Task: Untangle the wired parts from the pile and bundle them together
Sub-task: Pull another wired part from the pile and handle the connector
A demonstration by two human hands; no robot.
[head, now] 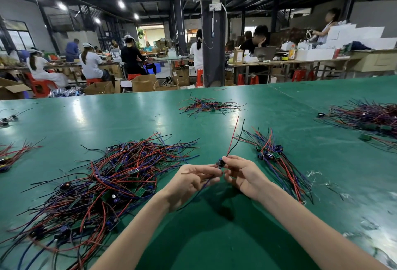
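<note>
Both hands meet over the green table [129,119]. The left hand [193,178] pinches the thin wires of one small wired part [220,163]. The right hand [242,175] pinches its tiny board. From the hands, the big tangled pile [111,175] lies at nine o'clock and the tidy bundle [272,153] at two o'clock.

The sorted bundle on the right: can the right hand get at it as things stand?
Probably yes. The bundle lies close beside the right hand with only bare table between them; but that hand is pinching a wired part, so it is not free.
</note>
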